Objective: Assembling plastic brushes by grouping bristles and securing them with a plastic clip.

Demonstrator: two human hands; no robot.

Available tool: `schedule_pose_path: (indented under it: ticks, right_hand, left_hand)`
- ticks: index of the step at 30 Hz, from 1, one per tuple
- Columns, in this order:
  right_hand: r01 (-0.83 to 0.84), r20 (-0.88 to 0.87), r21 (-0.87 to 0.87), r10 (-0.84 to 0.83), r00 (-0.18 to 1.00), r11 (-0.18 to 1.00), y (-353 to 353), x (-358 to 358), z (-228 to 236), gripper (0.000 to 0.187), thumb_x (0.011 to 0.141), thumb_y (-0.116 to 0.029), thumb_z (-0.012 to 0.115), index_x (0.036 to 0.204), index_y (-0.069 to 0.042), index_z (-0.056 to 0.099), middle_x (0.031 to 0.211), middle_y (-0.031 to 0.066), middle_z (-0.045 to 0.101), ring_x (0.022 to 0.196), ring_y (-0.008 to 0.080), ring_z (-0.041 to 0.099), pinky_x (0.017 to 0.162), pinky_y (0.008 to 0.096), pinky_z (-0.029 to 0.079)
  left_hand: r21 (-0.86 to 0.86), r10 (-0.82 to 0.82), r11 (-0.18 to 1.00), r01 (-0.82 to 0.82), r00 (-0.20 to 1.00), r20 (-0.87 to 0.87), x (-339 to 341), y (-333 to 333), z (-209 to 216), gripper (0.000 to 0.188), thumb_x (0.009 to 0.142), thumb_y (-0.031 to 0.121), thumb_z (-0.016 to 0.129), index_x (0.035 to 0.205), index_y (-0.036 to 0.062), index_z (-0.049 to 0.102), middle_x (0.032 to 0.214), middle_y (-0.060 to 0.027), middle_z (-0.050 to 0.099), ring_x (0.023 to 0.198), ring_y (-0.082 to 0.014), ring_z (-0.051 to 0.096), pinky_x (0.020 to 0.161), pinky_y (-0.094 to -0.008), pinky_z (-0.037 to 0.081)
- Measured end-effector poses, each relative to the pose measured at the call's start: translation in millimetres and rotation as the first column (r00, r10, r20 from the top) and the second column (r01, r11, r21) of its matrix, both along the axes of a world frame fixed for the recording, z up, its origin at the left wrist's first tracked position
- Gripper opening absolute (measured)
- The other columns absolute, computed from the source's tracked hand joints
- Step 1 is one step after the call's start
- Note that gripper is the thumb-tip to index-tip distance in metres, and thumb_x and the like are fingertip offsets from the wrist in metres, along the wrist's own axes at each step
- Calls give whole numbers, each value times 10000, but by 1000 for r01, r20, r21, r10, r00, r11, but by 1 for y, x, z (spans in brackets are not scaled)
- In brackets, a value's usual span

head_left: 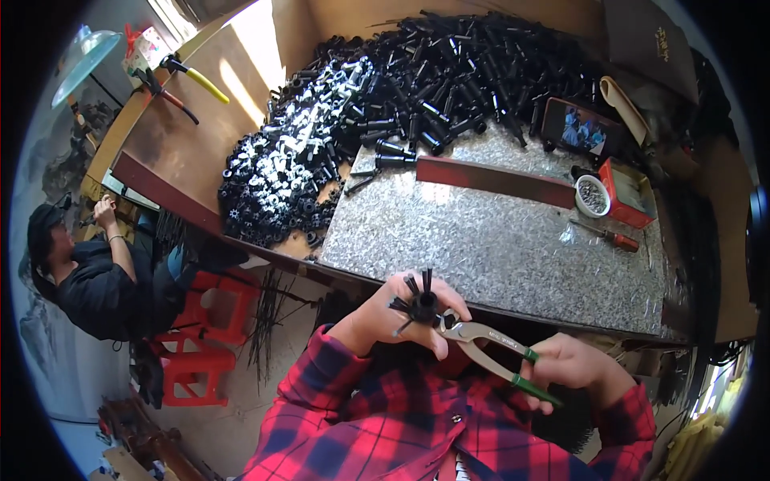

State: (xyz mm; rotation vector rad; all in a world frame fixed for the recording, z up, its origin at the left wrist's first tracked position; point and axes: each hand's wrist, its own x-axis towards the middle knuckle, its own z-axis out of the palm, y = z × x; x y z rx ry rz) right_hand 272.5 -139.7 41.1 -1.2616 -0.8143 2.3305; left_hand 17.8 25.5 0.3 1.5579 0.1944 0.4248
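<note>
Right hand (571,362) gripping pincers (491,333), white cup (594,213) of grey bits (591,194), red box (630,213)

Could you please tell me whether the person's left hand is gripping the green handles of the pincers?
No, the right hand grips the green handles, while the left hand holds a black part.

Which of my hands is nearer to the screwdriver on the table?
Right. Your right hand is in front of the screwdriver, on your side and slightly left; your left hand is farther off, well to its left.
</note>
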Motion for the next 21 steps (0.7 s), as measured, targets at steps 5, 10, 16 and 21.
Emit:
schedule_pose_path:
  ticks: [5,10,16,21]
  right_hand:
    - [-422,660,633,-169,732,649,5,-15,14,407,714,-220,776,986,-30,539,679,107,563,605,201,607,539,345,459]
    - [-675,689,665,-612,388,321,4,-21,-2,495,678,-10,628,1144,-12,463,943,163,527,803,351,551,705,401,459]
    - [-633,713,693,-462,528,346,8,-18,7,554,671,50,554,1212,-8,449,994,187,515,880,383,544,763,423,458]
    - [-548,672,732,-301,676,405,11,-18,-2,546,702,11,526,1239,13,426,1033,196,513,961,393,538,825,444,458]
  left_hand:
    - [65,127,990,-128,992,27,3,-2,-9,431,570,180,892,930,52,693,914,-41,664,834,-147,601,726,-275,451]
    - [-9,208,978,-208,978,31,8,-17,-15,484,573,179,895,978,58,659,898,4,622,816,-90,543,714,-248,428]
    - [-137,209,971,-194,973,103,12,-19,-25,560,523,160,912,984,44,616,949,-4,588,873,-102,560,761,-273,458]
    - [-329,173,936,-129,979,108,8,-21,-24,586,544,175,913,1004,10,591,975,-17,583,847,-90,584,724,-242,477]
